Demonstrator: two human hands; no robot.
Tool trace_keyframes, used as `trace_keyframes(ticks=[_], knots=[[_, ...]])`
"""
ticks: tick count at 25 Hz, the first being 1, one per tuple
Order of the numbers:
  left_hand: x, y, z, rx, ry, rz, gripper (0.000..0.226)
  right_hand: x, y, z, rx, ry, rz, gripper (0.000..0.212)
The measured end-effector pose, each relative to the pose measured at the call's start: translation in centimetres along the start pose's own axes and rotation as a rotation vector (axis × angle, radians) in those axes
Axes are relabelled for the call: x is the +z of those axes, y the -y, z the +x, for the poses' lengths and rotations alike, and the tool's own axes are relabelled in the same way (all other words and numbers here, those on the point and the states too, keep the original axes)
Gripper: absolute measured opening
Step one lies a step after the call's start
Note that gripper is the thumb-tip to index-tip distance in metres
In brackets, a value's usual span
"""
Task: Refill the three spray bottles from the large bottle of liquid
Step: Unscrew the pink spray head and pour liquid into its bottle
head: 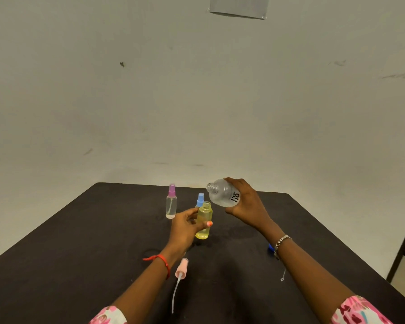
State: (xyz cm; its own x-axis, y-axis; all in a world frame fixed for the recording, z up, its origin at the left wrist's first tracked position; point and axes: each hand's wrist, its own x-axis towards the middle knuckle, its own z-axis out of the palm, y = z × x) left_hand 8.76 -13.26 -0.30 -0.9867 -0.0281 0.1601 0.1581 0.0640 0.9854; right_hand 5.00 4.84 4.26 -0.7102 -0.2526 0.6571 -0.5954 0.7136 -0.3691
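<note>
Yellow bottle open, big clear bottle tipped next to it

Left hand (185,226) grips the uncapped yellow spray bottle (204,220), upright on the dark tabletop (80,253). Right hand (246,204) holds the large clear bottle (222,194) tilted, its open mouth pointing left, just above the yellow neck and not touching. Behind stand a purple-capped spray bottle (171,203) and a blue-capped one (200,199), which is partly hidden. A pink spray head (181,268) with its tube lies by the left wrist, and something small and blue (270,247) peeks out by the right wrist.
</note>
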Motion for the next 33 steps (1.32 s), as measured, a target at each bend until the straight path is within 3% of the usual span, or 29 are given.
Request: trace_keyframes(ticks=[7,18,20,22,24,25,27,28,30,33], knots=[[-0.4,0.5,0.9,-0.005,-0.012,-0.029,0.057,0.3,-2.6,0.1,0.451,-0.097,0.421,0.066],[-0.9,1.9,1.6,-0.025,-0.036,-0.030,0.058,1.8,-6.4,-1.7,0.726,-0.124,0.433,0.063],[-0.9,1.9,1.6,-0.028,-0.037,-0.020,0.058,1.7,-6.5,-1.7,0.738,-0.100,0.450,0.068],[-0.9,1.8,1.5,-0.025,-0.039,-0.014,0.058,1.6,-6.1,-1.7,0.727,-0.118,0.423,0.089],[-0.9,1.5,1.3,-0.022,-0.043,-0.015,0.058,1.4,-5.0,-1.7,0.625,-0.288,0.316,0.103],[-0.9,1.4,1.2,-0.019,-0.047,-0.014,0.057,1.4,-4.1,-1.7,0.527,-0.398,0.264,0.095],[-1.0,1.2,1.0,-0.015,-0.055,-0.012,0.056,1.4,-2.1,-1.7,0.325,-0.488,0.258,0.055],[-1.1,1.1,1.0,-0.017,-0.059,-0.013,0.056,1.5,-1.3,-1.7,0.266,-0.418,0.300,0.032],[-1.4,1.1,0.7,-0.018,-0.068,-0.020,0.055,1.8,0.1,-1.9,0.305,-0.079,0.403,0.007],[-2.1,1.1,0.5,-0.014,-0.088,-0.029,0.053,2.7,2.0,-2.3,0.556,0.624,0.358,0.022]])
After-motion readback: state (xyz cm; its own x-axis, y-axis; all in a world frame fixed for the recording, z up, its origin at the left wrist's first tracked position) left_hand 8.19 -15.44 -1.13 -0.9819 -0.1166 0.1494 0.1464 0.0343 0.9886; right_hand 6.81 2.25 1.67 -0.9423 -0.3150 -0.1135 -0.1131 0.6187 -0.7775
